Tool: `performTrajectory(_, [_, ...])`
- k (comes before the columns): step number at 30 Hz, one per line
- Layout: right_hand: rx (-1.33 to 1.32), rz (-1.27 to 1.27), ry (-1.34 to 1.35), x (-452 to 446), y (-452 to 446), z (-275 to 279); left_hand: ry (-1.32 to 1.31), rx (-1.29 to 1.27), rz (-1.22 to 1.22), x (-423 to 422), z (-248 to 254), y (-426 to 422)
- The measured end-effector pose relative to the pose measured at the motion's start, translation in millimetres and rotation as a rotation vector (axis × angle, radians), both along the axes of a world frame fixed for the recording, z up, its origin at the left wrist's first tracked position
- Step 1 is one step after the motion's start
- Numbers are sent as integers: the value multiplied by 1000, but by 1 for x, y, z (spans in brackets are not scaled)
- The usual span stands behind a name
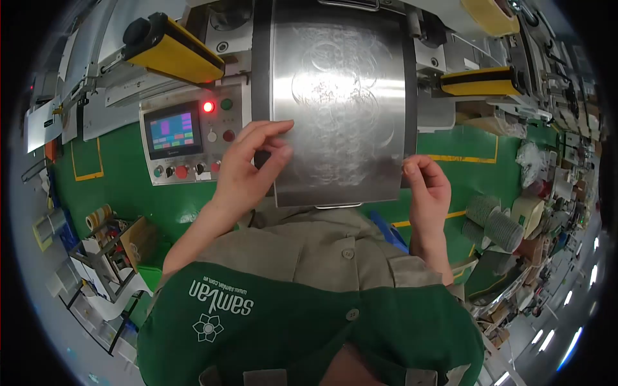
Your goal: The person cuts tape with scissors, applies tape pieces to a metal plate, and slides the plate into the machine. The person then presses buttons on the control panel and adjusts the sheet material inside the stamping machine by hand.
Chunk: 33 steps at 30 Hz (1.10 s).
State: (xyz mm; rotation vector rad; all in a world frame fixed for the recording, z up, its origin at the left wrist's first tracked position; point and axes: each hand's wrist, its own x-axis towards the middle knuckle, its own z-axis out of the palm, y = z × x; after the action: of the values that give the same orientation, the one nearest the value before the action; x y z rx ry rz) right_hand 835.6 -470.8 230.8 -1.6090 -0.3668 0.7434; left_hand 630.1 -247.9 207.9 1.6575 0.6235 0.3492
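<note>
Steadying the metal plate [335, 148]: we judge this, or a small squaring-up, to be the step in hand; the next move seems to call for an even hold at both long sides.
Plate's place: it lies on the dark bed [261, 64], between the bed's left and right edges, its near end close to the bed's near edge.
Plate's long axis: it runs from the bed's far edge toward our body, the near end turned very slightly askew; we cannot tell which end of its swirling relief counts as the top.
Left hand [248, 164]: our fingers are parted and bent, forefinger and thumb over the plate's left edge, gripping nothing; whether they touch the metal we cannot tell.
Right hand [428, 180]: our thumb and forefinger come together at the plate's right edge, near its near right corner; whether they pinch the rim we cannot tell.
Metal handle [339, 206]: it sits just beyond the plate's near end.
Control panel [241, 116]: it stands left of the bed, its red light [208, 106] lit.
</note>
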Motion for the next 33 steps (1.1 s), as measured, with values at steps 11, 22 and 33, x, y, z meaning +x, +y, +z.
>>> performTrajectory(11, [33, -84, -9, -13, -18, -2, 6, 149, -17, -5, 1, -5])
performTrajectory(22, [3, -95, -31, -8, -22, 1, 110, 240, -161, 5, 8, -9])
performTrajectory(33, [21, -78, -14, 7, -35, -1, 267, 225, -385, 23, 24, -31])
